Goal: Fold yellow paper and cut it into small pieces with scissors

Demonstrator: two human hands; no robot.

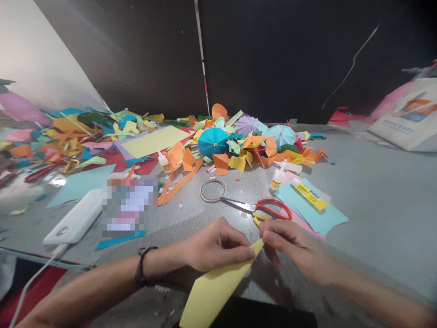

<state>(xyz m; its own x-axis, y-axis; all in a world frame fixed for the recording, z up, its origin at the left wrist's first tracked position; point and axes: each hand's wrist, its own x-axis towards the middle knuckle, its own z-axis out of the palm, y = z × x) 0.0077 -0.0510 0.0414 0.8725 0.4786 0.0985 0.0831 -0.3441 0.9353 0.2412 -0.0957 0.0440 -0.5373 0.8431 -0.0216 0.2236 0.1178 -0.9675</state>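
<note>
A sheet of yellow paper [211, 291], narrowing to a point at its upper right end, is held between my two hands over the table's front edge. My left hand [218, 246], with a dark band on its wrist, pinches the paper close to that narrow end. At the very tip, the thumb and fingers of my right hand [290, 246] close on the paper. Just beyond the hands lie scissors [251, 207] with red and yellow handles, their blades pointing left toward a roll of tape [213, 190].
Blue and pink paper sheets [332, 217] at the right carry a yellow-labelled tube [310, 193], beside a small glue bottle [277, 177]. A white power bank [77, 216] with a cable lies left. Paper scraps and several folded paper umbrellas [213, 142] pile up behind.
</note>
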